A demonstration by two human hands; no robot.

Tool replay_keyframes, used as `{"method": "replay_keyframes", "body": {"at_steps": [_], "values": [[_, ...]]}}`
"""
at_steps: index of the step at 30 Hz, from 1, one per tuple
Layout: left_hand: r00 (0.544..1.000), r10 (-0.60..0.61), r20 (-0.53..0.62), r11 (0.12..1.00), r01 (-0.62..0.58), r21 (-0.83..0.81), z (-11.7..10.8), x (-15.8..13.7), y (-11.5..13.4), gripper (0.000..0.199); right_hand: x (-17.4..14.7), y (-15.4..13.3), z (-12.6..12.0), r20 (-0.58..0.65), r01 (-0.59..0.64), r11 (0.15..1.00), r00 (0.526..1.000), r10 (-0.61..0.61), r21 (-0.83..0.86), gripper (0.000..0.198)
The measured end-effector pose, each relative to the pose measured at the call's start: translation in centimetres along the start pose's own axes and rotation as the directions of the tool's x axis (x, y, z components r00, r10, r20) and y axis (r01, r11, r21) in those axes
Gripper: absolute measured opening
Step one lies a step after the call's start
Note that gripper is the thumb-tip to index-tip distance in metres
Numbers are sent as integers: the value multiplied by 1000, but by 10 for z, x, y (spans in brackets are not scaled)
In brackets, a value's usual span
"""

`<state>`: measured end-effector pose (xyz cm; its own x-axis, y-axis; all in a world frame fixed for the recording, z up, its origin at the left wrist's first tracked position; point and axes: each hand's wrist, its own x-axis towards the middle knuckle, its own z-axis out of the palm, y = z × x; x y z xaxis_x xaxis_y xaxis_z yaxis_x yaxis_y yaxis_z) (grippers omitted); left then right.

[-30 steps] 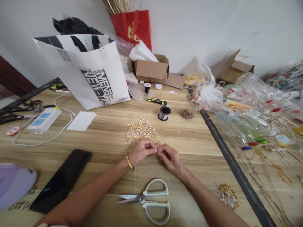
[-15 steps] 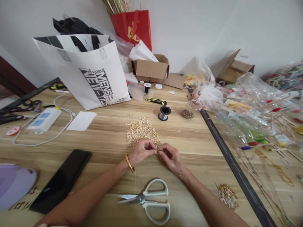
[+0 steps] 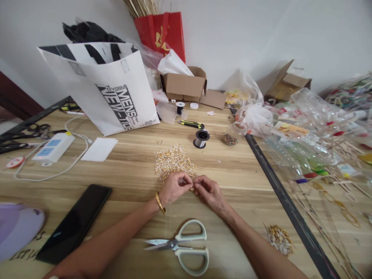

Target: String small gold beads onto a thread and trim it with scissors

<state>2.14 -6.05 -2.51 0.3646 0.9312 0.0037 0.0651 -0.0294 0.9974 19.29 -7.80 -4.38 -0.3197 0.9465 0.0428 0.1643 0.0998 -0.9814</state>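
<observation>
My left hand (image 3: pixel 176 188), with a gold bangle (image 3: pixel 160 204) at the wrist, is closed in a pinch at the near edge of a pile of small gold and clear beaded pieces (image 3: pixel 174 159). Close against it, my right hand (image 3: pixel 211 192) also pinches, its fingertips meeting the left ones. Whatever sits between the fingertips is too small to name. Below the hands lie white-handled scissors (image 3: pixel 173 244), blades parted and pointing left. A bundle of gold and clear stemmed pieces (image 3: pixel 277 240) rests right of my right forearm.
Beyond the pile stand a wire spool (image 3: pixel 201 139), a yellow-black cutter knife (image 3: pixel 192 124) and a jar of beads (image 3: pixel 231 139). A phone (image 3: pixel 74 223), a power strip (image 3: pixel 54 148) and a white bag (image 3: pixel 101 89) are leftward. Plastic bottles (image 3: pixel 293 159) crowd the right, past a black strip (image 3: pixel 273 178).
Both hands stay together at the pile, with only slight shifts of the fingers. My right fingertips have risen a little. The things on the table lie as before.
</observation>
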Motion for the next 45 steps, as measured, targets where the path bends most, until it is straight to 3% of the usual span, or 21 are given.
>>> {"method": "replay_keyframes", "body": {"at_steps": [14,24,38,45], "values": [[994,105,-31,980,-98,174,2,-2,1,3,1,1,0,26,10,997,1000,-8,-82,22],[994,104,-44,983,-96,157,2,-2,2,3,1,-2,0,2,55,988,998,-55,-147,21],[990,125,-63,979,-113,168,3,-2,3,2,1,-1,0,24,20,996,1000,-18,-90,22],[997,64,-54,995,-59,84,2,-1,4,2,1,-5,-1,24,56,992,998,-54,-115,22]]}}
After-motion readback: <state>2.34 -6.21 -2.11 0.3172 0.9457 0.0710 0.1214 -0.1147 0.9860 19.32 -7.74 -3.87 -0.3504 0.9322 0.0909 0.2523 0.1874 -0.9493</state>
